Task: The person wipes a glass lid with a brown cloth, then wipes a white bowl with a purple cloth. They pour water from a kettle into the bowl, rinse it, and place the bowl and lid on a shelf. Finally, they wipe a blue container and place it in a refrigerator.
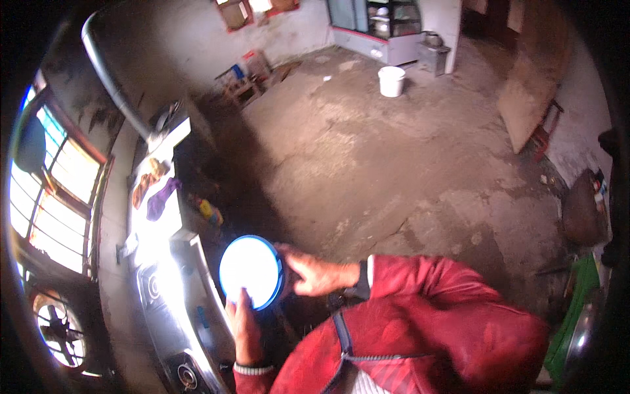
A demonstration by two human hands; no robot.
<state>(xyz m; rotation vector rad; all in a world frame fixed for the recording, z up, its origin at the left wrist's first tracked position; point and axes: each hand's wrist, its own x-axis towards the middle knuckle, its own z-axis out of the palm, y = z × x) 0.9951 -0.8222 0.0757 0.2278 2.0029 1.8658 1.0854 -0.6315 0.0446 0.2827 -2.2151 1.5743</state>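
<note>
A round container or lid with a blue rim [252, 268] is held up in front of the red jacket, its face washed out by glare. My left hand [242, 317] grips its lower edge, the thumb lying over the glaring face. From the right side, my right hand [307, 271] holds it too; some of those fingers are hidden behind it or in shadow. Just left of the hands runs a shiny metal stove top [170, 305] with round burners.
Beyond the stove, purple and brown cloths [162, 198] lie on a bright ledge below a metal pipe [110, 81]. A yellow bottle [209, 212] is in the shadow beside it. Farther off, a white bucket [392, 82] stands on the floor near a display cabinet [374, 24].
</note>
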